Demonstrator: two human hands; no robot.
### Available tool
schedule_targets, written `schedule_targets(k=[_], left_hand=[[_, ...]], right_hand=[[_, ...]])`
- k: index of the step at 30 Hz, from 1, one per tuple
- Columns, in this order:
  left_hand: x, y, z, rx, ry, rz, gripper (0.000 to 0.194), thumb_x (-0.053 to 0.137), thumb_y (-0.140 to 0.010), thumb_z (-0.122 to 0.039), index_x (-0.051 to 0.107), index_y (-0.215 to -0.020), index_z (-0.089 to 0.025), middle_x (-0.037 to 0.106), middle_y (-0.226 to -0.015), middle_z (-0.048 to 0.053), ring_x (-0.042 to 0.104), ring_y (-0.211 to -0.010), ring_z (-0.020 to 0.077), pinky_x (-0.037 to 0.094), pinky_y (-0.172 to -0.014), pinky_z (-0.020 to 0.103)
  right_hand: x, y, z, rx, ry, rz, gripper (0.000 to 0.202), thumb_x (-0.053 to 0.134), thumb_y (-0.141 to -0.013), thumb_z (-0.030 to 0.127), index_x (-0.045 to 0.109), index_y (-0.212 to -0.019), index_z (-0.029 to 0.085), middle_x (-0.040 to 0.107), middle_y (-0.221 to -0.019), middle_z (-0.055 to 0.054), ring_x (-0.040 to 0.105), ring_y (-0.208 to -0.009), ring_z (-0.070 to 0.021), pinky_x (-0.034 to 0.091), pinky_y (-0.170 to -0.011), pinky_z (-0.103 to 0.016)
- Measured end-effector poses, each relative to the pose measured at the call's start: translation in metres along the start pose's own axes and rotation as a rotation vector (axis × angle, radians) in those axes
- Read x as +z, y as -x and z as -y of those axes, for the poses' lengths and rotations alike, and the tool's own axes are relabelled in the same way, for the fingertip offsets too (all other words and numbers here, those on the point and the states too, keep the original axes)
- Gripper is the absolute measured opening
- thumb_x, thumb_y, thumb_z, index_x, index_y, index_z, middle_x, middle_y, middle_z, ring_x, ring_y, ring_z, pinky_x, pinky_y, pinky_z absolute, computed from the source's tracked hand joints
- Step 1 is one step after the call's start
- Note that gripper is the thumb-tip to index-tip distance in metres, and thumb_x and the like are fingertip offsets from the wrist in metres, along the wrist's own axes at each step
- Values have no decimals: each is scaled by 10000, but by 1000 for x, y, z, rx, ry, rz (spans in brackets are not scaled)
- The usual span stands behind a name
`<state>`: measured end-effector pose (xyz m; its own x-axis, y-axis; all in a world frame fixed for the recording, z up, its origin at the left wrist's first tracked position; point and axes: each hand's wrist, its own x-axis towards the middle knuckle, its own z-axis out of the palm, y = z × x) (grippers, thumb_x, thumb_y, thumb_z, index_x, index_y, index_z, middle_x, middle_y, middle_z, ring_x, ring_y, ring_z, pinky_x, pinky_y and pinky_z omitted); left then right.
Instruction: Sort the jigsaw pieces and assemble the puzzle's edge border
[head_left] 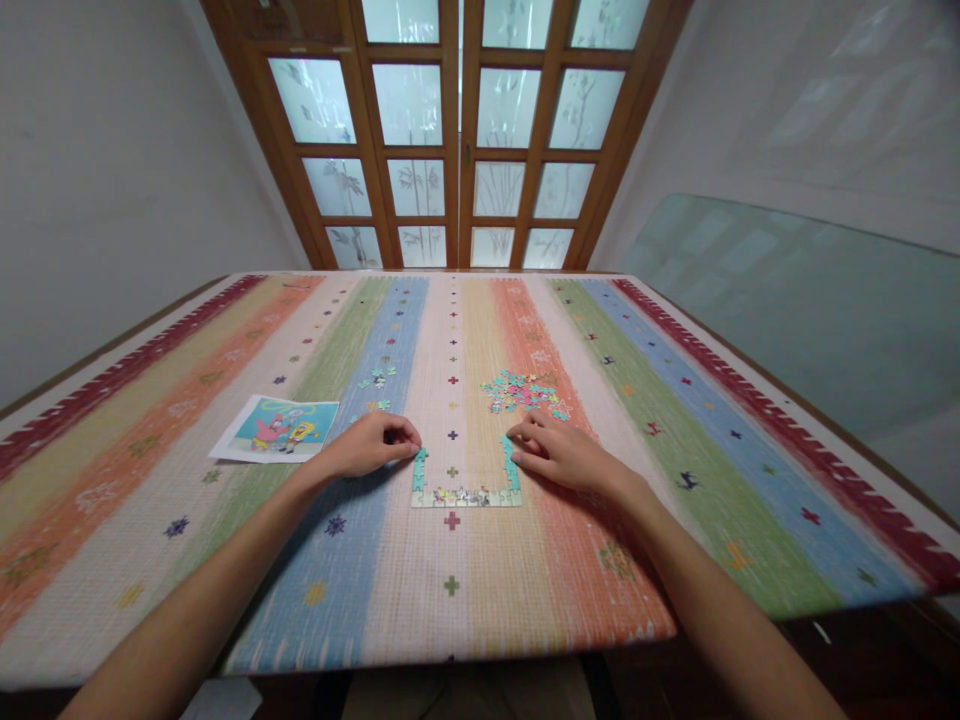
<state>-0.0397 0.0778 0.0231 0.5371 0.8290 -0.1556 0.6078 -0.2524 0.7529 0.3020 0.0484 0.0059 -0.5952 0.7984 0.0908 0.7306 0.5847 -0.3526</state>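
Observation:
A partly joined jigsaw puzzle (466, 498) lies flat in front of me as a U shape: a pale bottom row with small printed figures, and a teal column rising at each side. My left hand (375, 443) is closed, thumb and forefinger pinched at the top of the left column on a teal puzzle piece (421, 455). At the upper right column, my right hand (551, 448) has its thumb and forefinger on another teal piece (508, 445); the other fingers are curled. Fingertips partly hide both pieces.
Beyond my right hand is a pile of loose puzzle pieces (521, 390). Several more loose pieces (377, 378) lie beyond my left hand. A printed cartoon picture (277, 430) rests at the left on the striped tablecloth (450, 620). Glass-paned wooden doors (461, 150) stand past the table.

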Motion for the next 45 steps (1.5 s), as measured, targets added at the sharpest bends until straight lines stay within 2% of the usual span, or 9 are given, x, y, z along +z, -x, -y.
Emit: schedule_targets(k=[17,33,45], left_hand=[[5,-1,6,55,-141,-45,244,646,-805,-420,712,-834,-187,649,-742,30,551,-686,174,428,-671,306],[6,-3,2,50,-158,-54,221,631,-825,-407,699,-802,-198,650,-743,38,544,-678,179,416,-665,315],[10,-1,1,60,-167,-104,203,645,-836,-415,667,-789,-219,643,-755,42,532,-684,185,412,-672,335]], right_hand=[[-1,0,0,-1,2,0,138,579,-979,262,645,-1084,203,609,-1008,-91,584,-870,-224,472,-770,-341],[-1,0,1,7,-7,-3,133,584,-986,272,643,-1088,210,611,-1039,-96,596,-841,-213,492,-776,-352],[0,0,0,15,-1,7,161,584,-987,263,648,-1115,188,612,-1045,-97,596,-813,-198,487,-779,-346]])
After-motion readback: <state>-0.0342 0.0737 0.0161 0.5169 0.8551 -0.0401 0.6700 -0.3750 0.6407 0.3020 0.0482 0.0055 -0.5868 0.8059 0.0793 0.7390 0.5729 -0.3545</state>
